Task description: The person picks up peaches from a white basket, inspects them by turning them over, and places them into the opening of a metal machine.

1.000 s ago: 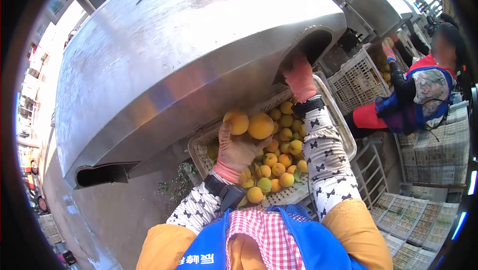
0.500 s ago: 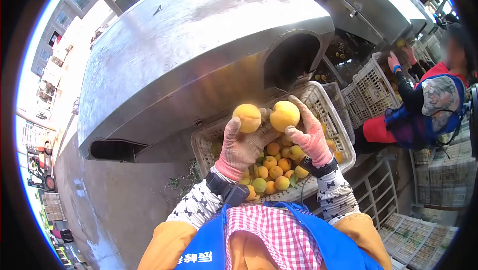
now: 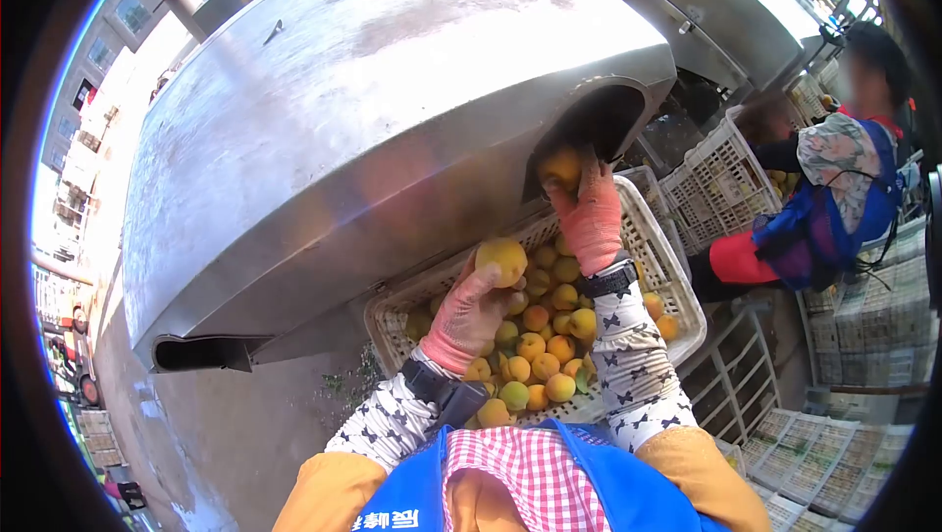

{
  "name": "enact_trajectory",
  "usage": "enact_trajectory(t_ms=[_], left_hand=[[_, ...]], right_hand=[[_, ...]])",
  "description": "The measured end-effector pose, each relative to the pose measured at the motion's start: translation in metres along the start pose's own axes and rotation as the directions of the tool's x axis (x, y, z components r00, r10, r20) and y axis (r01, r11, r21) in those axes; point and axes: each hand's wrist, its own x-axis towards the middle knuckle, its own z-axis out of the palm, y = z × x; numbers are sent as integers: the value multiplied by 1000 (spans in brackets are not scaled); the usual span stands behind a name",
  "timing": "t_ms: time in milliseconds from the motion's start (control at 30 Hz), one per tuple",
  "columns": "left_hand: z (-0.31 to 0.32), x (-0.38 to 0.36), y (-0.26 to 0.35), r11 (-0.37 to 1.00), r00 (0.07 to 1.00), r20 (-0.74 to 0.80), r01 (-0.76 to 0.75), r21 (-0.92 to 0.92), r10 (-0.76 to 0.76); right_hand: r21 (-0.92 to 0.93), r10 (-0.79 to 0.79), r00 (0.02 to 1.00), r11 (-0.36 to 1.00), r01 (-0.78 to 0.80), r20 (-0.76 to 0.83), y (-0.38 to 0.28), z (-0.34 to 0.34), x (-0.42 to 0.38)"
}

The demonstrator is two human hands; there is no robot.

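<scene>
My left hand (image 3: 463,321), in a pinkish knit glove, grips a yellow peach (image 3: 502,259) above the near crate. Farther forward, my right hand (image 3: 595,226) in a similar glove has its fingers on another yellow peach (image 3: 562,169). That fruit is at the mouth of a dark opening (image 3: 610,120) in the side of a big metal housing (image 3: 392,90). Below both hands, a white slatted plastic crate (image 3: 659,242) holds many yellow, orange and greenish peaches (image 3: 545,365).
A co-worker (image 3: 844,174) in a blue apron bends over another slatted crate (image 3: 716,184) on the right. Stacked pale crates (image 3: 824,458) and a metal rail frame (image 3: 746,365) stand at lower right. The housing has a second, low slot (image 3: 201,351) at left.
My hands have moved apart. The right one carried its peach forward to the opening, while the left drew its peach slightly down and toward me. The co-worker's arms shifted.
</scene>
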Motion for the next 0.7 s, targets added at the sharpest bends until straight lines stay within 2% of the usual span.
enact_trajectory(t_ms=[33, 67, 100, 133, 167, 200, 233, 267, 300, 333, 367, 400, 433, 467, 500, 533, 567, 600, 667, 700], left_hand=[[-4, 1, 0, 989, 999, 39, 23, -147, -17], [-12, 3, -6, 986, 999, 20, 35, -162, -33], [-21, 10, -15, 988, 993, 11, -119, 94, 119], [-31, 14, -25, 899, 962, 49, -268, 345, 268], [-39, 18, -31, 888, 963, 25, -258, 381, 269], [-39, 20, -31, 889, 961, 20, -262, 377, 275], [-35, 20, -30, 860, 953, -14, -268, 434, 304], [-31, 22, -28, 828, 940, -46, -275, 489, 339], [-22, 21, -23, 830, 937, -56, -277, 484, 346], [-8, 18, -15, 896, 960, -43, -243, 372, 278], [5, 16, -10, 946, 977, -18, -199, 257, 211], [17, 15, -9, 947, 978, -21, -197, 254, 209], [29, 14, -9, 902, 973, -55, -186, 389, 224], [37, 14, -11, 841, 967, -84, -164, 516, 240], [40, 16, -14, 842, 969, -83, -159, 516, 234], [43, 19, -15, 807, 960, -19, -225, 546, 281], [46, 23, -14, 765, 943, 52, -297, 571, 327], [42, 25, -15, 762, 943, 63, -302, 573, 327], [26, 21, -21, 847, 969, -79, -163, 505, 233], [19, 15, -19, 807, 984, -115, -43, 588, 137]], right_hand=[[-132, -24, 1000, 991, 26, 11, 2, 6, 4], [-265, -45, 999, 963, 50, 28, 4, 8, 3], [-276, -28, 999, 960, 40, 46, 9, 9, 3], [4, 34, 996, 999, -34, 78, 15, 7, 9], [287, 75, 990, 952, -106, 117, 19, 7, 21], [544, 102, 980, 820, -180, 170, 18, 8, 27], [362, -79, 997, 930, 66, 20, -9, -16, 20], [364, -86, 996, 929, 70, 28, -26, -36, 7], [303, -97, 980, 952, 40, 175, -37, -56, -11], [234, -94, 943, 972, 18, 319, -41, -68, -29], [210, -149, 928, 974, 79, 342, -42, -70, -43], [187, -201, 911, 972, 140, 361, -44, -70, -55], [97, -249, 900, 968, 229, 357, -51, -71, -61], [94, -244, 902, 970, 225, 357, -52, -69, -64], [109, -197, 919, 979, 170, 343, -51, -66, -67], [125, -154, 933, 985, 119, 325, -49, -65, -68], [122, -147, 960, 985, 120, 239, -46, -64, -65], [120, -149, 962, 985, 124, 229, -41, -61, -58], [135, -10, 988, 991, -11, 151, -27, -54, -34], [47, -13, 988, 999, 6, 153, -24, -49, -21]])
